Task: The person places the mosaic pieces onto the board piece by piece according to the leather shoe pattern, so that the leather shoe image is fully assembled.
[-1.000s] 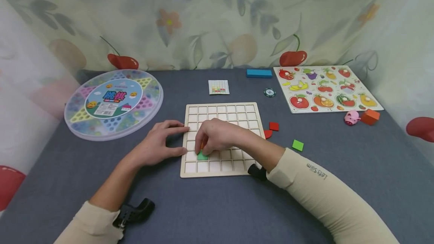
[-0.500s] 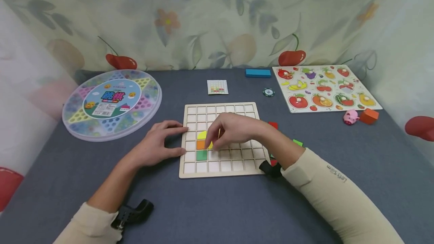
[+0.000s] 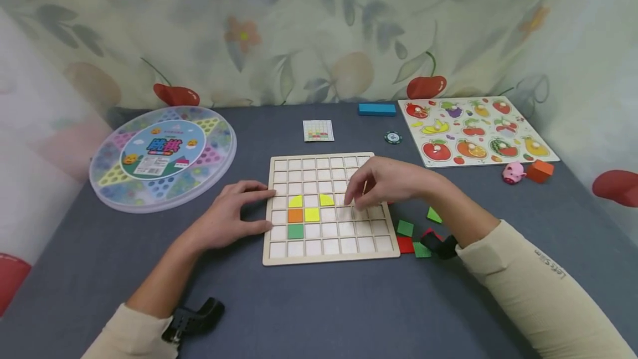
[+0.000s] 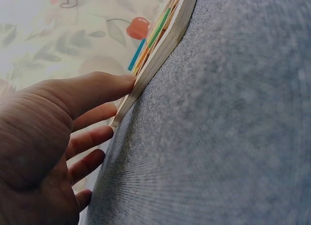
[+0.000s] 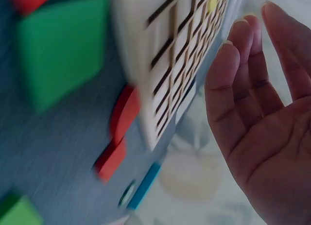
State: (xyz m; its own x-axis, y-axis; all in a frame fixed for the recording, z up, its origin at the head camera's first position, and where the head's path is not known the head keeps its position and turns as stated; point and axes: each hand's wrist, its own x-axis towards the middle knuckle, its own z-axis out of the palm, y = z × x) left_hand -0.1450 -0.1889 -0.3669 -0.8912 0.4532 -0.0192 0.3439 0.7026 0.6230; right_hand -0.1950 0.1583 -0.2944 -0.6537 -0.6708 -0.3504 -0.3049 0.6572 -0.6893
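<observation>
A wooden grid board (image 3: pixel 349 245) lies mid-table. Its left part carries two yellow quarter-round tiles (image 3: pixel 296 201), an orange tile (image 3: pixel 296 215), a yellow square (image 3: pixel 312 214) and a green tile (image 3: pixel 296 231). My left hand (image 3: pixel 269 209) rests flat on the cloth, fingers straight against the board's left edge (image 4: pixel 155 55). My right hand (image 3: pixel 356 198) hovers over the board's right side with relaxed fingers. In the right wrist view its palm (image 5: pixel 262 113) is empty. Loose green tiles (image 3: pixel 405 228) and red tiles (image 3: pixel 405 245) lie just right of the board.
A round checkers box (image 3: pixel 161 154) sits at the left. Behind the board are a small pattern card (image 3: pixel 318 131), a chip (image 3: pixel 392 137) and a blue block (image 3: pixel 376 109). A fruit puzzle (image 3: pixel 476 132), a pink pig (image 3: pixel 513 172) and an orange block (image 3: pixel 540 170) lie at the right. Curtains close in the back and sides.
My right hand has lifted off the coloured tiles and moved right across the board, uncovering the yellow, orange and green pieces. The left hand has stayed put.
</observation>
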